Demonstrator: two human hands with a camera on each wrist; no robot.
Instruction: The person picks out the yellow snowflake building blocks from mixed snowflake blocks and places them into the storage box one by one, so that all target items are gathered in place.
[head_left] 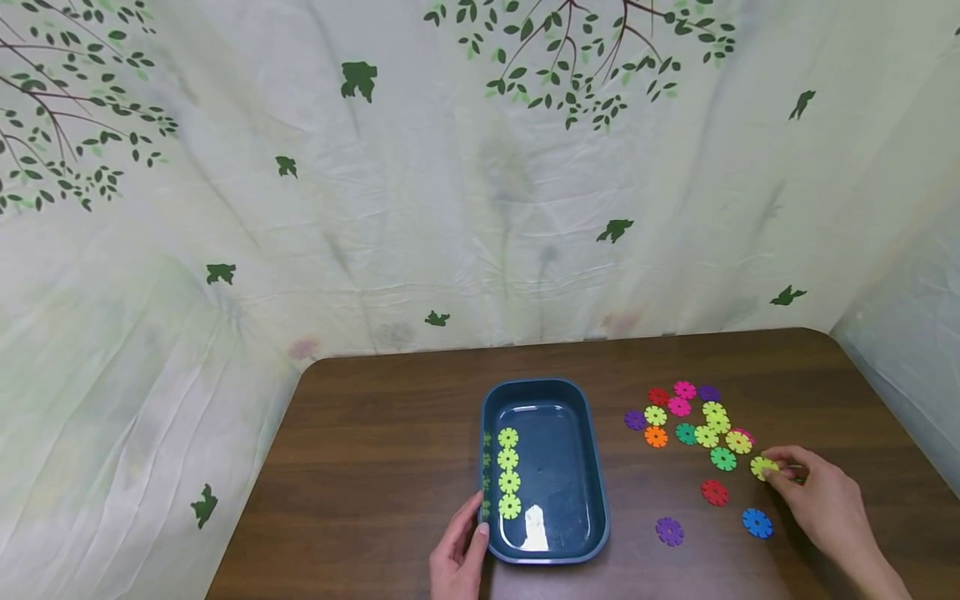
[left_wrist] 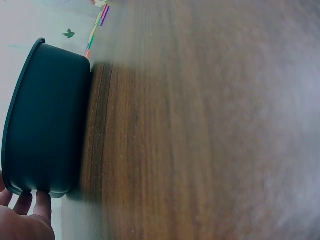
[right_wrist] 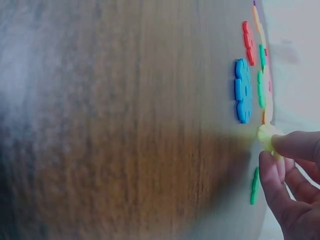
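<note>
In the head view, my right hand (head_left: 825, 500) pinches a yellow flower-shaped disc (head_left: 762, 467) between thumb and fingertips. The right wrist view shows that same yellow disc (right_wrist: 267, 136) at the fingertips, with a green disc (right_wrist: 255, 186) beside the fingers. At the near left corner of a dark blue plastic tray (head_left: 602, 500), my left hand (head_left: 459, 554) holds the rim. Its thumb lies at the edge and its fingertips touch the outer wall (left_wrist: 47, 120). A column of several yellow discs (head_left: 509, 481) lies along the tray's left side.
Several discs in mixed colours lie spread right of the tray, among them a purple one (head_left: 670, 532), a blue one (head_left: 757, 523) and a red one (head_left: 715, 492). The brown wooden table (head_left: 360, 483) ends at a leaf-printed cloth (head_left: 480, 208) behind.
</note>
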